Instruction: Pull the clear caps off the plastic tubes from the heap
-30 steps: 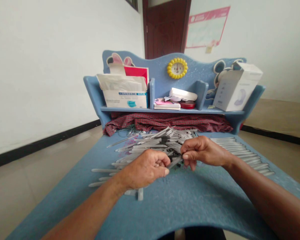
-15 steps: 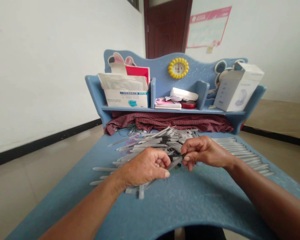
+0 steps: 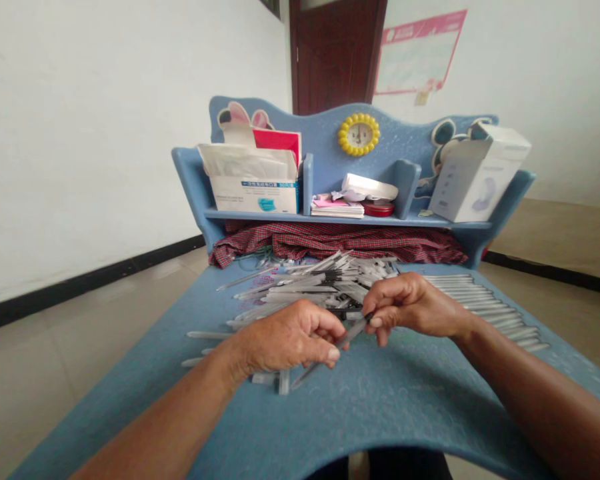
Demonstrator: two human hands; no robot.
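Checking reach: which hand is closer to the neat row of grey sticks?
Right. The right hand is just left of the row of sticks; the left hand lies beyond it, farther left.

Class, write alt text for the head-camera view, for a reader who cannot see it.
A left hand and a right hand pinch one thin grey stick between them above a blue desk. Behind lies a loose pile of similar sticks, a neat row of them to the right.
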